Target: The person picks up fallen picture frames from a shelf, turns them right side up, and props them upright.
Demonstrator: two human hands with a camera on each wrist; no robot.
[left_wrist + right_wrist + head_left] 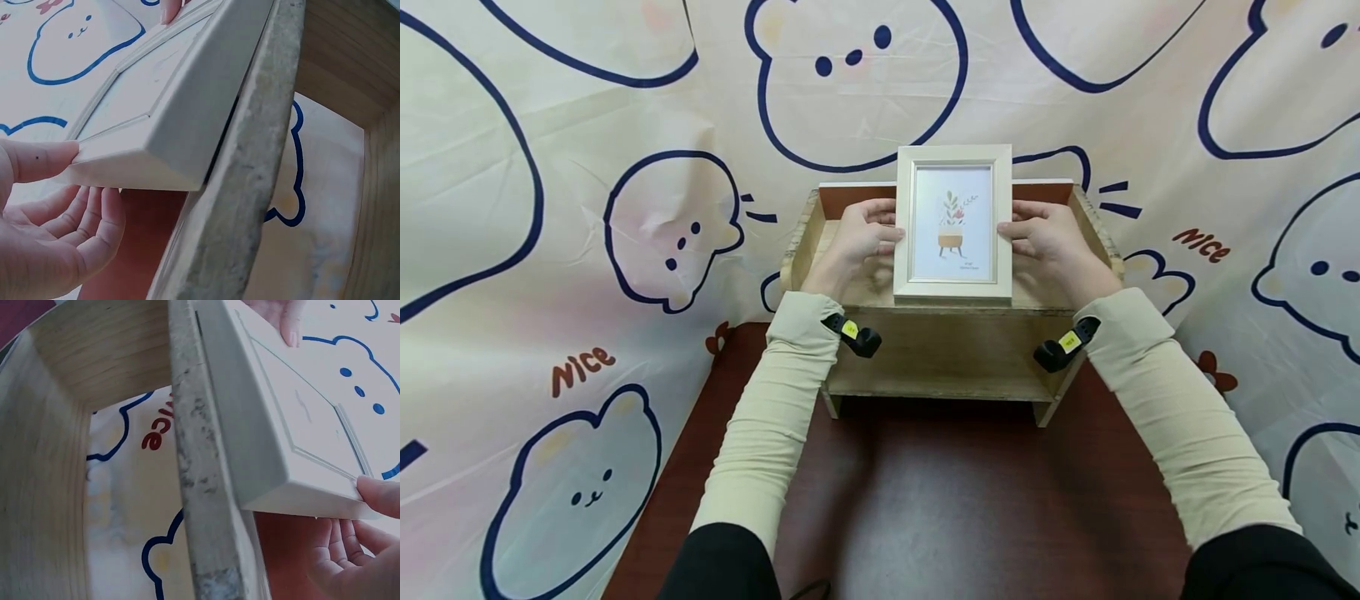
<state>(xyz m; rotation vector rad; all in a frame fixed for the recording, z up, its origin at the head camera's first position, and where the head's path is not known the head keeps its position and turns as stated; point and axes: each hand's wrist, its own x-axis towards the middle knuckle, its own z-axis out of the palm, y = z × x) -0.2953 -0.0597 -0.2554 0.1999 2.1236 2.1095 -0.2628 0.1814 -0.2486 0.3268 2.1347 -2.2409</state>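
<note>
A cream picture frame point(952, 287) with a potted-plant print stands upright on the top board of a wooden shelf point(955, 354), near its front edge. My left hand point(861, 242) holds the frame's left side, thumb on the front and fingers behind. On the opposite side my right hand point(1052, 242) pinches it the same way. The left wrist view shows the frame point(181, 156) close to the board's edge, with the left thumb and curled fingers point(90, 219) at its side. In the right wrist view the right hand point(362, 550) grips the frame point(269, 481).
The shelf has raised side panels, a reddish-brown back strip point(850, 197) and a lower board. It stands on a dark red-brown table point(940, 500). Cloth printed with cartoon bears point(685, 108) hangs behind and at both sides. A dark cable point(812, 589) shows at the bottom edge.
</note>
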